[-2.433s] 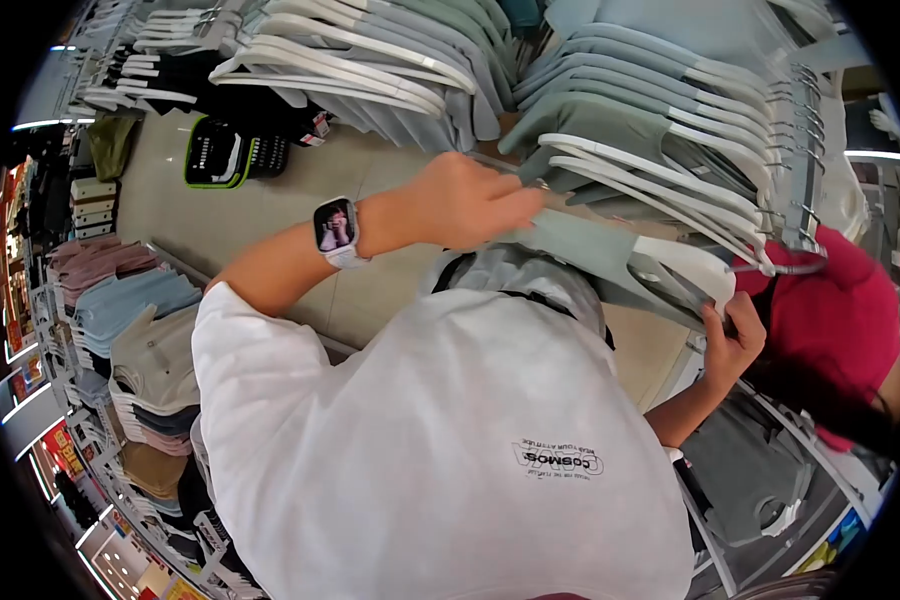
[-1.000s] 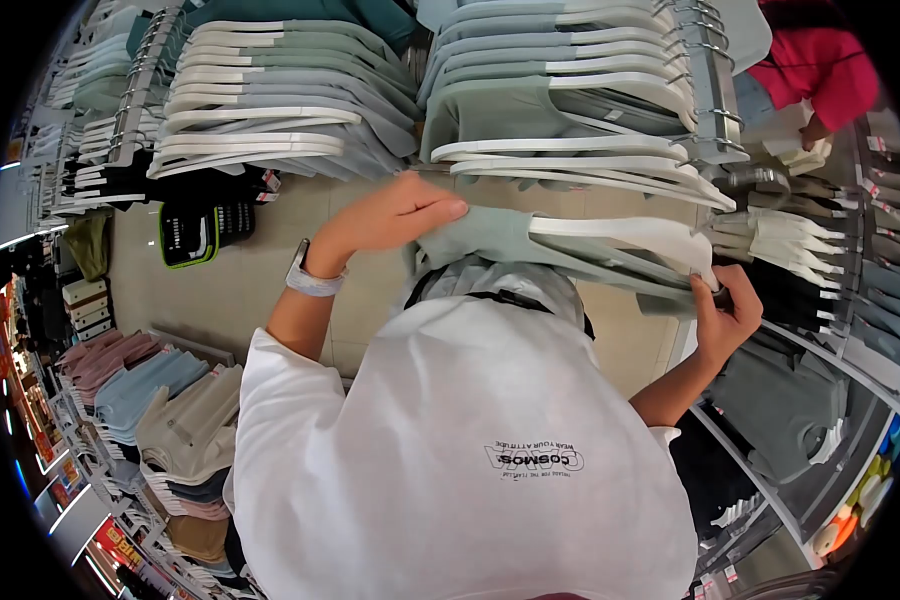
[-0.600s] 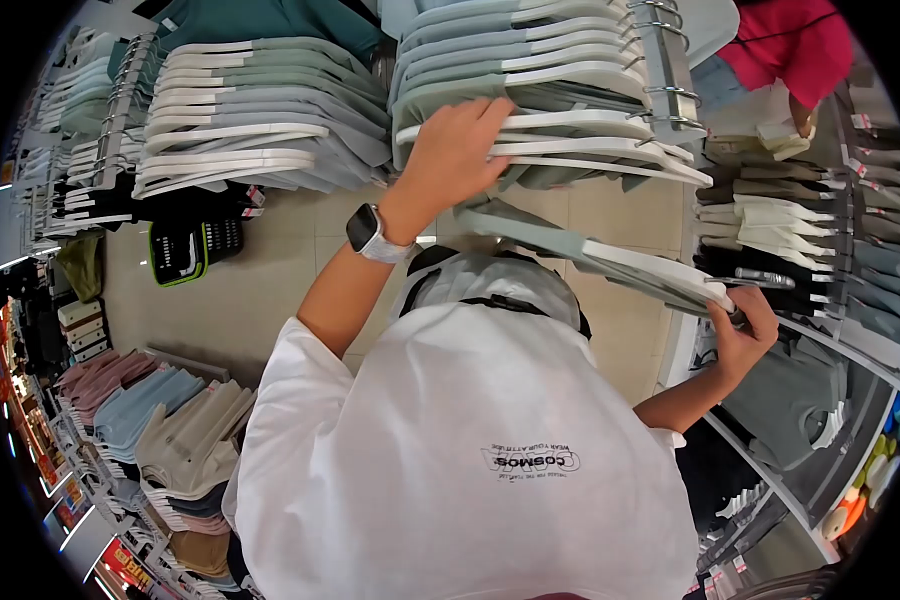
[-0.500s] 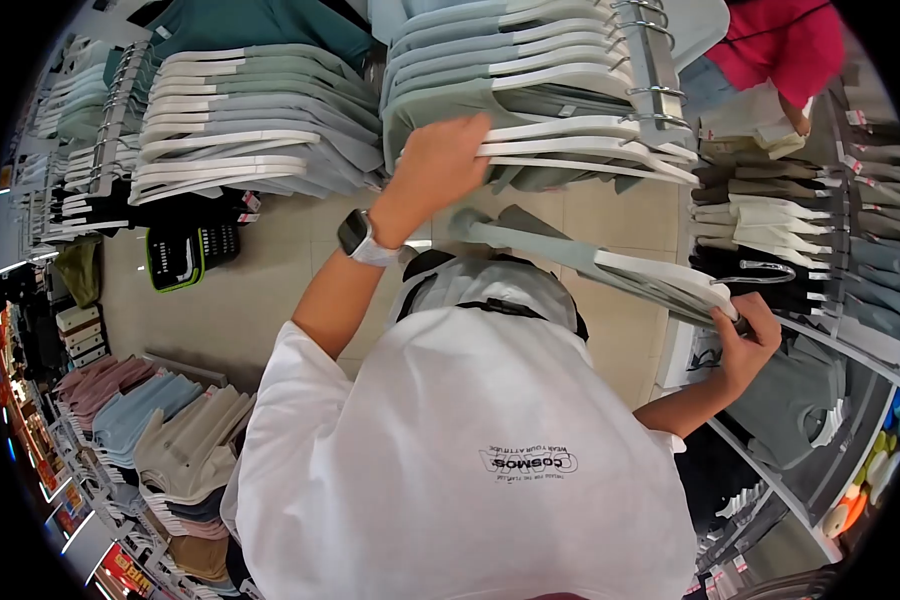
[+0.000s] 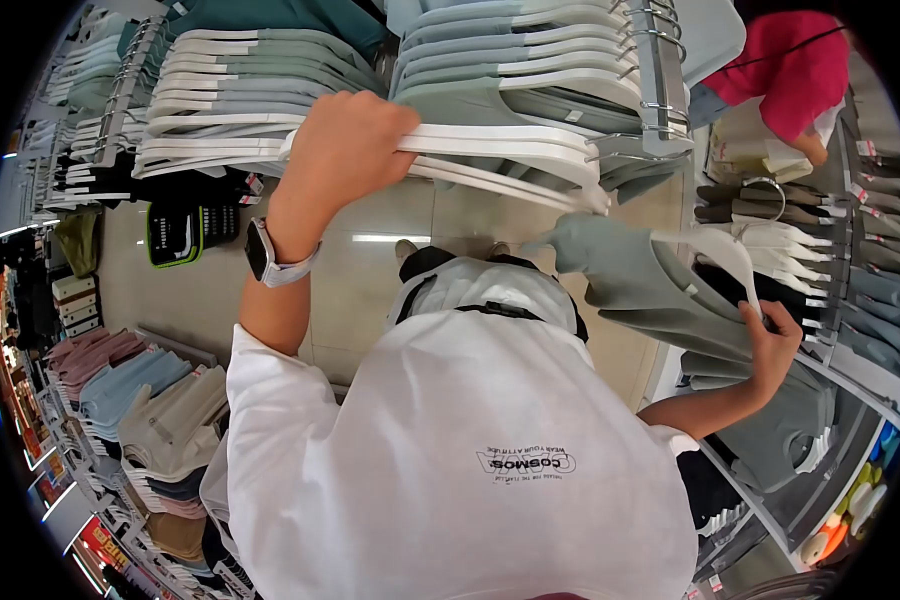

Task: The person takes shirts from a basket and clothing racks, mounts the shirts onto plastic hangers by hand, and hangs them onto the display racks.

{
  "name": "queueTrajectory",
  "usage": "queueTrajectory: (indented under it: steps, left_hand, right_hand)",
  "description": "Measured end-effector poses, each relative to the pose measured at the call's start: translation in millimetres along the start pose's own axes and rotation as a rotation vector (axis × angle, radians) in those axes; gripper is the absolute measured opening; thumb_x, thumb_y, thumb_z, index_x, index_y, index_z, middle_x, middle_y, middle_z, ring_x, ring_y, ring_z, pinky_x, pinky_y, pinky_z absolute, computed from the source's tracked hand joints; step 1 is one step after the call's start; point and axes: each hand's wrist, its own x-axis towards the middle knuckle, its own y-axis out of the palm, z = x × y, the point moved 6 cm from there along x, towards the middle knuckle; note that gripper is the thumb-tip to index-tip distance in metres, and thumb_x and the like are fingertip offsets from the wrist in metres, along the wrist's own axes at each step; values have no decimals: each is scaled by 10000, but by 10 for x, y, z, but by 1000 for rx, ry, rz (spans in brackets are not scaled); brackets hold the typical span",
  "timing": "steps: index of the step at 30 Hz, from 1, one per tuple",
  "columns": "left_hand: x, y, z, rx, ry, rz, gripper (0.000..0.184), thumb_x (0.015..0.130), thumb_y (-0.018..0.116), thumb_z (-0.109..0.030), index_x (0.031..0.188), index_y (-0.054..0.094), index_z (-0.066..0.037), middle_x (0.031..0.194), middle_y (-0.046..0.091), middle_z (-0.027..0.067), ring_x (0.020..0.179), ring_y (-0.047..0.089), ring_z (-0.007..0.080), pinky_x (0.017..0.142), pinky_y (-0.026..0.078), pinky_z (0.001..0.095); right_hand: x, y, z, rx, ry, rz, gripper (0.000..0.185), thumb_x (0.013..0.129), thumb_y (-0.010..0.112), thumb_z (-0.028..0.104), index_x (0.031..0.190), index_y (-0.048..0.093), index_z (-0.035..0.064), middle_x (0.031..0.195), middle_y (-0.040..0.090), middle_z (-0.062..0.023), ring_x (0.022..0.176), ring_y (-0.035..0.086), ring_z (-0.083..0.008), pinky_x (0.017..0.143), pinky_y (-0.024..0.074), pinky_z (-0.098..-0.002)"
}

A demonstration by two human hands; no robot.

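Note:
My left hand (image 5: pixel 348 150), with a watch on the wrist, is closed around white hangers (image 5: pixel 500 143) that carry no visible garment. They lie in front of the rack of grey-green shirts (image 5: pixel 460 105). At the right, my right hand (image 5: pixel 773 345) grips one end of another white hanger (image 5: pixel 727 255). A sage-green garment (image 5: pixel 640 285) hangs from that hanger, draped open toward the middle. The hanger's hook points up and away from my right hand.
Another rack of shirts (image 5: pixel 240 95) stands at the upper left, above a black basket with green trim (image 5: pixel 178 235) on the floor. A person in a red top (image 5: pixel 795 75) is at the upper right. Folded clothes (image 5: pixel 175 415) and a display shelf (image 5: pixel 760 505) flank me.
My left hand has moved left along with the bare hangers, which have shifted away from the rack's rail. My right hand has moved slightly right and down, and the green garment has spread open.

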Motion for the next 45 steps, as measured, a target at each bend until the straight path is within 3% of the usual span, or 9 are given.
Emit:
queueTrajectory:
  steps: [7, 8, 17, 25, 35, 40, 43, 45]
  left_hand:
    - [-8, -82, 13, 45, -15, -31, 87, 605, 621, -144, 608, 575, -70, 555, 550, 126, 560, 558, 326, 520, 446, 404]
    - [-14, -72, 17, 37, -15, -18, 84, 599, 622, -143, 615, 584, -70, 555, 550, 129, 556, 556, 328, 517, 444, 405]
    - [-100, -110, -47, 34, -93, 53, 87, 586, 632, -147, 626, 604, -75, 574, 556, 134, 557, 556, 328, 531, 451, 397]
    - [-192, 233, -238, -112, -99, -32, 109, 611, 641, -184, 624, 598, -86, 574, 565, 120, 578, 571, 322, 550, 458, 402]
    - [-212, 833, -624, -457, -240, -59, 201, 705, 658, -228, 683, 568, -50, 651, 582, 145, 629, 566, 348, 554, 433, 421]
    - [-165, 768, -594, -432, -198, -160, 273, 753, 644, -317, 703, 563, -61, 617, 588, 120, 607, 578, 341, 529, 448, 417]
    - [-157, 767, -605, -455, -197, -91, 284, 760, 648, -324, 735, 577, -50, 651, 593, 133, 621, 580, 330, 549, 448, 411]
    - [-174, 687, -605, -554, -224, -103, 253, 787, 638, -295, 805, 593, -47, 757, 605, 136, 705, 586, 308, 602, 454, 391]
  right_hand:
    - [230, -267, 67, -55, 32, 93, 166, 689, 737, 66, 738, 623, -43, 582, 428, 54, 555, 311, -32, 500, 227, -220]
    - [264, -322, 23, -100, 57, 131, 168, 704, 735, 76, 768, 637, -45, 607, 480, 54, 573, 373, -32, 519, 285, -210]
    - [479, -585, 146, -141, 48, 102, 176, 714, 723, 94, 775, 639, -48, 601, 493, 36, 573, 369, -46, 524, 293, -217]
    - [939, 335, 700, 76, -354, 178, 191, 684, 745, 100, 766, 643, -40, 598, 486, 23, 579, 387, -58, 523, 298, -220]
    - [1198, 1799, 793, 608, -309, 478, 106, 668, 727, -10, 760, 674, -16, 644, 529, 51, 585, 391, -26, 516, 278, -191]
    - [1269, 1876, 844, 458, -433, 424, 138, 649, 751, 15, 763, 676, -5, 619, 495, 72, 564, 370, -19, 494, 256, -191]
    - [1299, 1877, 818, 519, -442, 379, 155, 642, 764, 37, 764, 674, 5, 611, 481, 83, 554, 353, -17, 484, 247, -193]
    - [1320, 1888, 731, 481, -425, 426, 158, 648, 769, 58, 765, 671, 15, 610, 475, 82, 561, 349, -23, 494, 254, -198]
